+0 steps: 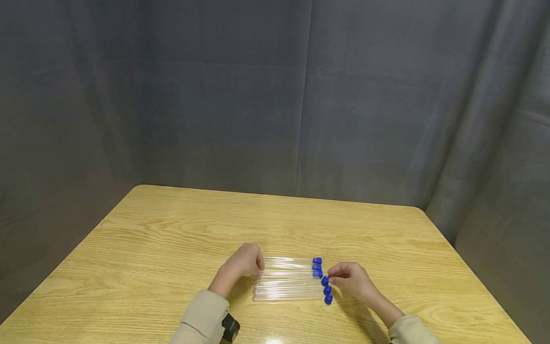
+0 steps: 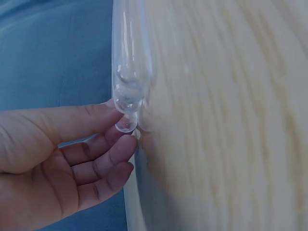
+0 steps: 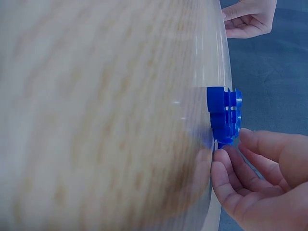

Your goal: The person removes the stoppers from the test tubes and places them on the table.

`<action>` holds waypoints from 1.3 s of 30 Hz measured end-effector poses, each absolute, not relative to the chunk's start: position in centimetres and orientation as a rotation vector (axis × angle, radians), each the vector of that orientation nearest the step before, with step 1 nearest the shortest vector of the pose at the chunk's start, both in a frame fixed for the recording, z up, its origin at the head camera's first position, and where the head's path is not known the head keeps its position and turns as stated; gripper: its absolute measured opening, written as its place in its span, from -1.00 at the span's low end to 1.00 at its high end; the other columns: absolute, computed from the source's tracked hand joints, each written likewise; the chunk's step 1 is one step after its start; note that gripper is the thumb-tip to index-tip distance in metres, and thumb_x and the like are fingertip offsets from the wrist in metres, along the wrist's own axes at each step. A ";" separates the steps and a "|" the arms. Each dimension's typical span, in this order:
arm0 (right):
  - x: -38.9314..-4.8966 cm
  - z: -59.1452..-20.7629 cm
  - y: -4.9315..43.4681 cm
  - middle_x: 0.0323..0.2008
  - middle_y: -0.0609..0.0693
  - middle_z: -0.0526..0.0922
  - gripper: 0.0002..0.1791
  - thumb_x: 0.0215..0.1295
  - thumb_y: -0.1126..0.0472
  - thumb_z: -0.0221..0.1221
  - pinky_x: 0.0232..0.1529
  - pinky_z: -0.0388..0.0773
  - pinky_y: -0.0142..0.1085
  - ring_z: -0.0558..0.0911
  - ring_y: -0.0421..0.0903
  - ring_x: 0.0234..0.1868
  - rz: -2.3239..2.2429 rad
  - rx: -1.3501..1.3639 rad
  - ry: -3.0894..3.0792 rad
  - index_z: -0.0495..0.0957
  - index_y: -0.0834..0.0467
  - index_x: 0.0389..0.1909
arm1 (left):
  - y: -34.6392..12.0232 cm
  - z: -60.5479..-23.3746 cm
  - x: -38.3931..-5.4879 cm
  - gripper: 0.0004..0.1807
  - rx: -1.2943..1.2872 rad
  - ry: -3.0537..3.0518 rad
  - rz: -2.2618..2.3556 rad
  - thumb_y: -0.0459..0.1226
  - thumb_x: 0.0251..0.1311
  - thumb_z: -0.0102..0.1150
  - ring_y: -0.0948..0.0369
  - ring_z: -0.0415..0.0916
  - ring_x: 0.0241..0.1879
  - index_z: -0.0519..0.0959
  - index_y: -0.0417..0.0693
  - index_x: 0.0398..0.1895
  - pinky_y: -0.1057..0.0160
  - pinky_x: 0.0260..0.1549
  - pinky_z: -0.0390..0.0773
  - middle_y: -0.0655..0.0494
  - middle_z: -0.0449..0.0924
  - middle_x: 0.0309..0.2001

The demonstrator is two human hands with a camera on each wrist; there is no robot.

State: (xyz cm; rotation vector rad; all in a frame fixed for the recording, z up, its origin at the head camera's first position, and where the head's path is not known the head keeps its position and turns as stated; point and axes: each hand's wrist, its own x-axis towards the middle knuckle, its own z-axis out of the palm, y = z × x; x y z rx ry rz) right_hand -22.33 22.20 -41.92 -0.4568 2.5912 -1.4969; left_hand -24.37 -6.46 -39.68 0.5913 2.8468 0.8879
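While squaring up the row of clear test tubes (image 1: 288, 279) lying side by side near the front edge of the desk (image 1: 172, 229), toward its middle: keep the left hand (image 1: 245, 262) at the rounded closed ends, fingers only loosely curled, fingertips (image 2: 126, 144) touching the glass bottoms, pinching nothing as far as the wrist view shows. Keep the right hand (image 1: 353, 278) at the opposite ends, thumb and fingers gathered on one of the blue caps (image 1: 325, 281), apparently pinching it lightly. Press inward gently and evenly from both ends, low to the wood, so no tube rolls or rides up over its neighbour. Avoid twisting a cap loose while nudging. Tubes look empty: clear walls throughout, no liquid or solid visible, each closed by a blue cap, caps slightly staggered along the right side.
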 end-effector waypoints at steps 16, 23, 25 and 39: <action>-22.2 -41.8 22.2 -0.39 0.12 0.58 -0.82 0.11 0.38 0.17 -0.44 0.49 -0.37 0.53 -0.07 -0.40 -1.494 -0.481 2.583 0.51 0.44 -0.32 | -6.9 -39.7 -24.4 -0.89 0.613 2.814 0.912 -0.53 -0.23 0.34 0.28 0.38 -0.58 0.63 -0.21 -0.62 0.36 -0.59 0.45 0.12 0.55 -0.56; -22.0 -41.7 22.4 -0.40 0.10 0.58 -0.80 0.15 0.36 0.14 -0.43 0.51 -0.35 0.53 -0.06 -0.39 -1.519 -0.446 2.530 0.50 0.45 -0.28 | -6.9 -39.5 -24.2 -0.86 0.613 2.765 0.981 -0.60 -0.23 0.22 0.32 0.25 -0.67 0.59 -0.25 -0.69 0.41 -0.72 0.30 0.19 0.42 -0.66; -21.9 -41.7 22.5 -0.41 0.11 0.58 -0.79 0.16 0.35 0.13 -0.42 0.52 -0.33 0.54 -0.05 -0.38 -1.533 -0.445 2.527 0.50 0.46 -0.27 | -6.9 -39.4 -24.2 -0.82 0.619 2.750 1.012 -0.63 -0.24 0.15 0.34 0.12 -0.74 0.55 -0.25 -0.76 0.44 -0.78 0.16 0.23 0.29 -0.75; -22.1 -41.6 23.0 -0.37 0.20 0.57 -0.71 0.21 0.34 0.08 -0.35 0.54 -0.30 0.55 -0.01 -0.34 -1.657 -0.451 2.410 0.42 0.54 -0.19 | -7.8 -39.2 -24.1 -0.91 0.656 2.537 1.343 -0.53 0.02 0.07 0.13 0.52 -0.61 0.57 -0.41 -0.46 0.29 -0.63 0.51 -0.04 0.55 -0.60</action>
